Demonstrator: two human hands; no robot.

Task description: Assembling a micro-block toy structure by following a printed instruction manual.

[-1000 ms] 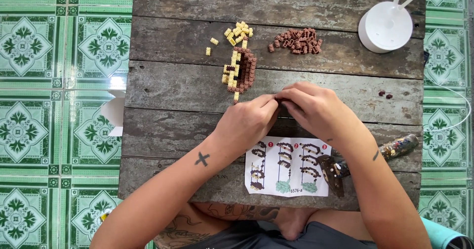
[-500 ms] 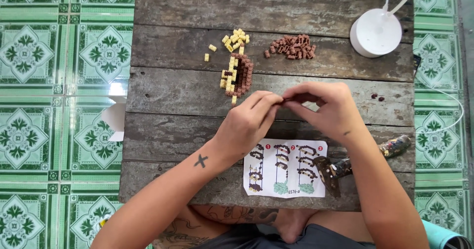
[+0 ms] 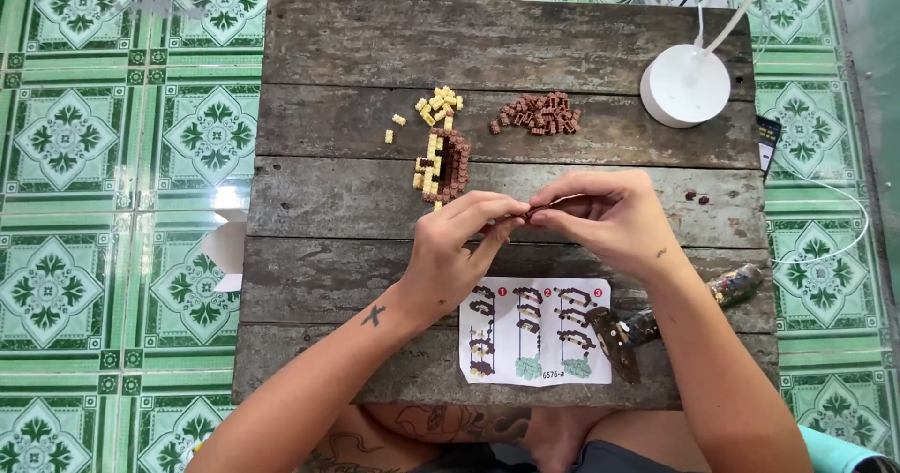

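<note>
Item: small-brick build, mid-assembly, on a plank bench (image 3: 356, 276) over green tiled floor (image 3: 112, 248). Our left hand (image 3: 450, 257) and right hand (image 3: 609, 220) meet above the bench's middle; the fingers (image 3: 553, 190) of both are pinched together on a short brown strip (image 3: 548, 210), held between the two hands just clear of the wood. We judge the step in hand to be pressing or aligning tiny bricks along this strip; how many it holds is too small to tell. Beyond the hands: a part-built brown-and-tan piece (image 3: 442, 165), loose tan bricks (image 3: 436, 105) just above it, a brown pile (image 3: 539, 115) to their right, two stray dark bricks (image 3: 696, 196) near the right edge. Near us: a picture sheet (image 3: 536, 328) with three numbered stages, a dark tool (image 3: 614, 342) lying across its right corner. Far right: a white lamp base (image 3: 684, 86) with cable. The next move, in our judgement, calls for a firm, square squeeze, with the strip kept straight.
</note>
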